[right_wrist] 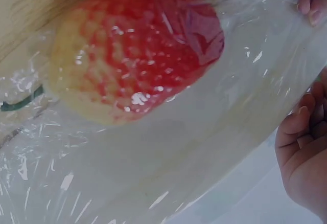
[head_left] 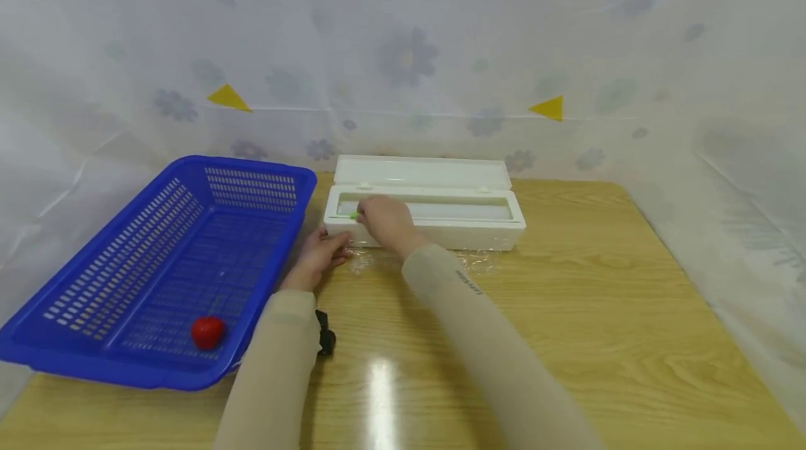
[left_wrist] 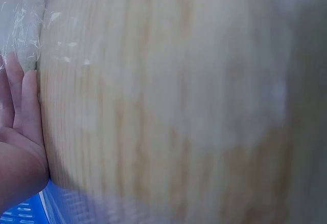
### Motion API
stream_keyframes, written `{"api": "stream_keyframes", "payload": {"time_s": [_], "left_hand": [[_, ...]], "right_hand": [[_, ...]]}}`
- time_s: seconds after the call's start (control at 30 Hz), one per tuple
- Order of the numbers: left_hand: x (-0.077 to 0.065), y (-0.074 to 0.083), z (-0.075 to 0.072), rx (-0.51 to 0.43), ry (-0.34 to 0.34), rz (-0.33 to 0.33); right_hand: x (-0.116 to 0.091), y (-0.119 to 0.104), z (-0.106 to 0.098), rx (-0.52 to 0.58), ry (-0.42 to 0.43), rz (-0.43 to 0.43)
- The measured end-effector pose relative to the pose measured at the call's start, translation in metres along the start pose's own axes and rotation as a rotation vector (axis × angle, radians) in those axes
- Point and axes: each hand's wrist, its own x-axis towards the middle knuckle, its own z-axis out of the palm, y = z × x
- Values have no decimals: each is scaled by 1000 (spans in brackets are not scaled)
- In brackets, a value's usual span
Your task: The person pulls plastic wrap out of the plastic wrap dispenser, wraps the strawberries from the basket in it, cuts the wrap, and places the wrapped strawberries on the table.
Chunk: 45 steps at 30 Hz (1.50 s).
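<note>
A white cling film box (head_left: 434, 234) stands at the back of the table, its lid (head_left: 422, 171) raised and a roll (head_left: 462, 211) inside. My right hand (head_left: 385, 222) pinches a small green slide cutter (head_left: 348, 215) near the left end of its front rim. My left hand (head_left: 315, 257) rests against the box's front left corner, fingers (left_wrist: 30, 101) fairly straight on the film. Clear cling film (right_wrist: 204, 142) hangs from the box onto the table. In the right wrist view it covers a bumpy red-and-yellow fruit (right_wrist: 138, 55) with a green stem; my right arm hides that fruit in the head view.
A blue plastic basket (head_left: 261, 310) stands at the left, close beside my left arm, with a small red fruit (head_left: 208, 332) in it. Behind the table (head_left: 604, 310) hangs a flowered curtain (head_left: 403, 44) with two yellow triangles.
</note>
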Motion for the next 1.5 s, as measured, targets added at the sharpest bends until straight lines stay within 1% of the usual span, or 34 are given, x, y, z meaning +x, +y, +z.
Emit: {"api": "stream_keyframes", "payload": {"time_s": [0.2,0.37,0.5,0.8,1.03,1.23,1.4,1.5], "left_hand": [[-1,0,-2,2,14,-10],[-2,-1,-2,0,6,-14],[-2,0,-1,17,8,-16],[-2,1,-1,32,18,-5],[-1,0,-1,31,7,-1],[-1,0,-1,22,9,-1],[-1,-1,1,12,-3,0],[-1,0,1,4,0,-1]], "right_hand": [[-3,5,0,9,-8,5],[-7,9,1,18,1,15],[-8,12,-2,32,5,22],[-13,17,-4,32,26,9],[-16,23,-4,30,23,15],[-18,30,-2,44,31,13],[-24,37,-5,34,31,19],[-28,41,-6,29,33,17]]}}
